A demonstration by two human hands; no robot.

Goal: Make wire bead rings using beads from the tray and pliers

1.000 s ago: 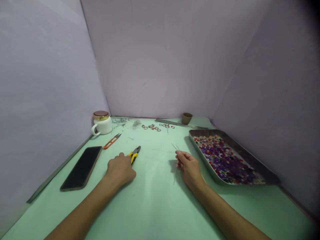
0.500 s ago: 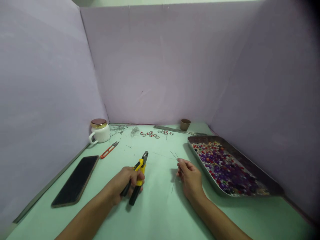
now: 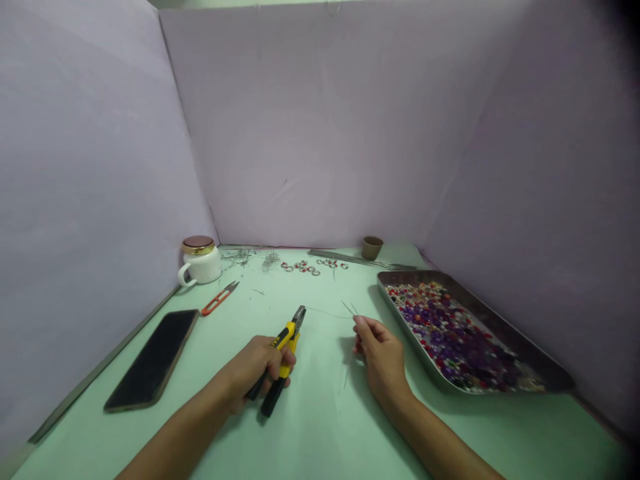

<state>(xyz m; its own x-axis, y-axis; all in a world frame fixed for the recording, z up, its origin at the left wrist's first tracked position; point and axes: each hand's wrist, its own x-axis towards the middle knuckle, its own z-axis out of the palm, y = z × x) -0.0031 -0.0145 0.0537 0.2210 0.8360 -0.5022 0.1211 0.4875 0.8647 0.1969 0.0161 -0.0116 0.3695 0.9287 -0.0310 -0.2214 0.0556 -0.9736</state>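
Note:
My left hand (image 3: 255,370) grips yellow-and-black pliers (image 3: 284,352) just above the green table (image 3: 320,427), jaws pointing up and away toward the right. My right hand (image 3: 380,353) rests on the table a little to the right, pinching thin wire pins (image 3: 350,308) whose tips stick out above the fingers. The pliers' jaws are a short way left of those pin tips and apart from them.
A metal tray (image 3: 525,347) of purple, red and white beads lies at the right. A black phone (image 3: 153,357) and orange thread snips (image 3: 219,299) lie at the left. A white lidded mug (image 3: 200,261), beaded rings (image 3: 310,267), wire bits and a small brown cup (image 3: 373,247) line the back.
My left hand closed on the pliers lying on the table, lifted them and brought them rightward toward my right hand. The right hand stayed in place with the pins.

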